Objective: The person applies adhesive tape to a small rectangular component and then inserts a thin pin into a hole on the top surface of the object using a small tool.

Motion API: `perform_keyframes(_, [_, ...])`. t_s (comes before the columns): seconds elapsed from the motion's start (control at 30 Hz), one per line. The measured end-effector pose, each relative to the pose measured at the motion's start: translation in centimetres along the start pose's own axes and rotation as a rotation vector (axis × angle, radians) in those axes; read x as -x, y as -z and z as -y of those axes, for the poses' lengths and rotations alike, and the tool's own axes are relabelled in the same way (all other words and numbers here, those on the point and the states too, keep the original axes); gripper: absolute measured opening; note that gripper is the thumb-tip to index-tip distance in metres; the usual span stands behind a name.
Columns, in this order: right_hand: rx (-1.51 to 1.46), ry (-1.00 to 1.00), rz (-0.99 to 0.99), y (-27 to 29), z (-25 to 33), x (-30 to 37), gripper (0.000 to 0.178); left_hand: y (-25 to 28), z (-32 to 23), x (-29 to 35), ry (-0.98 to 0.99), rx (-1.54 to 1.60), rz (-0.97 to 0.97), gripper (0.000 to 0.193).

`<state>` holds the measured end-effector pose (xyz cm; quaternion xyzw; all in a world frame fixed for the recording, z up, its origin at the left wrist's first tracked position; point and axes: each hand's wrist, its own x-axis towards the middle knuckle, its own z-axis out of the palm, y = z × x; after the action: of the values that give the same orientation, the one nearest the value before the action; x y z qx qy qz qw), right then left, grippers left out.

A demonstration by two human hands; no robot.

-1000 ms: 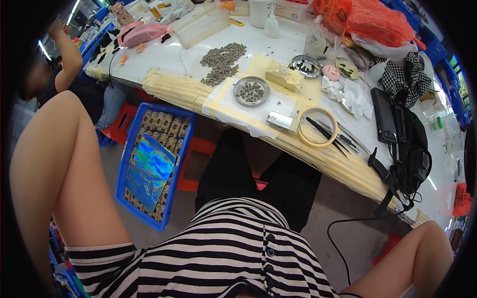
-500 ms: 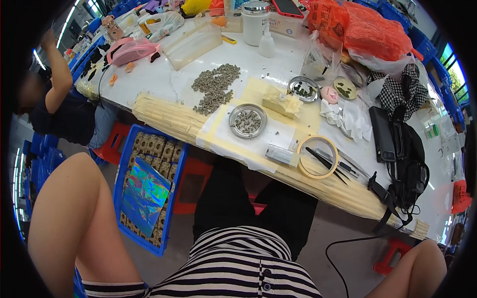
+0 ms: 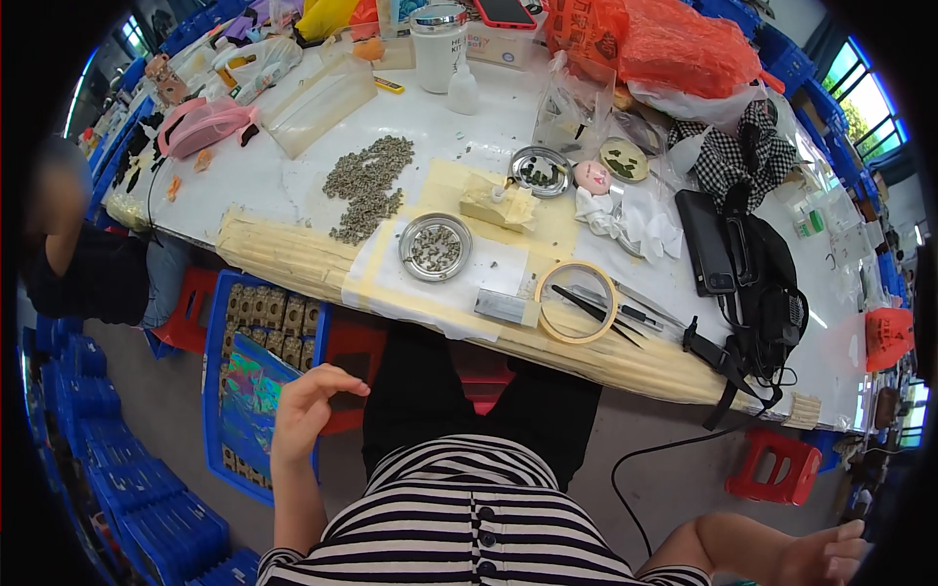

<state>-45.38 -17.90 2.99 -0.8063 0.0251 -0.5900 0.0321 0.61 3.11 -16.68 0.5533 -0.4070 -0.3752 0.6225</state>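
Note:
My left hand (image 3: 311, 405) hovers beside the blue crate (image 3: 211, 391), below the table edge. Its fingers are loosely bent and point right, with nothing seen in them. Out at the lower right rim is my right hand (image 3: 829, 557), fingers loosely curled and slightly apart; no object shows in it. Neither hand touches the table. On the table in front of me, a round metal dish (image 3: 436, 247) holds small grey pieces. A heap of similar pieces (image 3: 367, 186) lies behind it to the left. Close by are a yellowish block (image 3: 498, 207), a tape roll (image 3: 540, 314) and black tweezers (image 3: 596, 313).
The crate holds rows of brown pieces (image 3: 293, 314) under an iridescent sheet (image 3: 252, 393). A black strapped bag (image 3: 762, 269) lies at the table's right, near red plastic bags (image 3: 674, 49). Another person (image 3: 88, 278) sits at left. Red stools (image 3: 774, 467) stand on the floor.
Both my arms have come down from raised positions at the sides, bringing both hands into view. The view has shifted, so the table appears farther left. The person at left has lowered an arm.

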Motion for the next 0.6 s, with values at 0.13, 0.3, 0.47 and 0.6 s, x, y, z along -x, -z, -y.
perform_keyframes(0.13, [0.009,-0.139,-0.073,-0.5,-1.3,3.5,0.035,2.3,20.7,5.6,0.656,-0.090,-0.533,0.026])
perform_keyframes(0.3, [-0.178,-0.307,-0.079,-5.2,-5.0,6.9,0.041,2.2,23.6,7.5,1.204,0.439,-0.733,0.040])
perform_keyframes(0.47, [-0.235,-0.330,0.100,-10.4,-7.8,5.5,0.044,3.0,25.7,8.3,1.198,0.442,-0.680,0.043])
perform_keyframes(0.6, [-0.194,-0.455,0.149,-14.3,-10.9,4.7,0.046,4.4,27.0,7.4,1.251,0.461,-0.662,0.045])
